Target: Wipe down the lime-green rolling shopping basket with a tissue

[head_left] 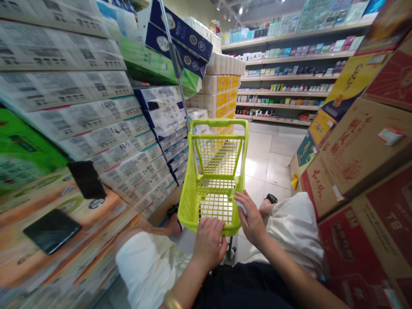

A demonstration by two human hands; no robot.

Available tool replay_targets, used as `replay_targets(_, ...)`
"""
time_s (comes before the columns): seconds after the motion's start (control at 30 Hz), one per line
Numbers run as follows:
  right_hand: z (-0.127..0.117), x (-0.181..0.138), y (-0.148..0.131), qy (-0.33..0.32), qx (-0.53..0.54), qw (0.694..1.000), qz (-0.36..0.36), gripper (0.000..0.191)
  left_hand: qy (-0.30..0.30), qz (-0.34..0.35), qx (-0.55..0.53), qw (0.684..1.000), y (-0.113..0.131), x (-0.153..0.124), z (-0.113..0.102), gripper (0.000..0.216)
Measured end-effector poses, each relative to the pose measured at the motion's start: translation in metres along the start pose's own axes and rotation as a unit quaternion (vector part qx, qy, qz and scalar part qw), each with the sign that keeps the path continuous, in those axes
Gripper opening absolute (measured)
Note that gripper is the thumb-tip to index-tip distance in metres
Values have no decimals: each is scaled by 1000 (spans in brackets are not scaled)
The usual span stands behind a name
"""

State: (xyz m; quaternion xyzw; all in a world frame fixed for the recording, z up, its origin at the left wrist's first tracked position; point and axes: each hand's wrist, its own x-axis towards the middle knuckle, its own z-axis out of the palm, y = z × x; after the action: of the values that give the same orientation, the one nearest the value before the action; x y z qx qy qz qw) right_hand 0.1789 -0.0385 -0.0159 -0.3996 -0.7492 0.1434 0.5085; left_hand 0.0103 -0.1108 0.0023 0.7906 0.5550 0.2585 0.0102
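A lime-green plastic shopping cart basket stands right in front of me, with nothing visible inside. My left hand grips its near rim, fingers curled over the edge. My right hand rests on the rim's right corner, fingers closed around a small whitish object I cannot make out. My knees in white trousers show on either side, and my sandalled feet are on the tiled floor beside the cart.
Stacked tissue packs wall the left side, with two dark phones lying on orange packs. Red and brown cartons pile up on the right. A tiled aisle leads to shelves of goods.
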Motion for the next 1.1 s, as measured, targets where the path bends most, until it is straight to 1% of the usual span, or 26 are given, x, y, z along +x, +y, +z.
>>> replay_targets(0.13, -3, -27, -17, -26, -15, 999, -27, 35, -4, -7, -6, 1000, -1, -1, -3, 25)
replay_targets(0.2, -3, -29, -19, -33, -17, 998, -42, 35, -4, -8, -8, 1000, -1, -1, -4, 24)
replay_targets(0.27, -2, -20, -15, -30, -17, 998, -49, 34, -3, -8, -8, 1000, -1, -2, -5, 22)
replay_targets(0.4, 3, 7, 0, 8, -8, 1000, -25, 32, 1, -11, 0, 1000, 0, -1, -3, 20)
replay_targets(0.47, 4, 9, 2, 14, -4, 1000, -12, 32, 1, -13, 6, 1000, 0, -1, -2, 20)
replay_targets(0.53, 3, 1, -2, 5, -8, 1000, -11, 33, 1, -14, 10, 1000, 0, -1, -1, 20)
replay_targets(0.67, -3, -27, -17, -21, -23, 999, -33, 35, 3, -16, 3, 1000, -1, -3, -3, 20)
replay_targets(0.73, -5, -31, -20, -31, -29, 998, -48, 35, 5, -17, 0, 1000, -2, -3, -4, 20)
replay_targets(0.83, -3, -15, -10, -34, -31, 997, -55, 33, 3, -15, -2, 1000, -2, -2, -6, 18)
replay_targets(0.97, 2, 19, 10, 7, -26, 999, -24, 31, -2, -15, -3, 1000, -2, 2, -6, 15)
replay_targets(1.03, 3, 25, 12, 9, -23, 1000, -13, 31, 1, -14, 0, 1000, -3, 3, -6, 15)
replay_targets(1.1, 2, 19, 7, -1, -22, 1000, -12, 32, 4, -12, 2, 1000, -4, 4, -6, 16)
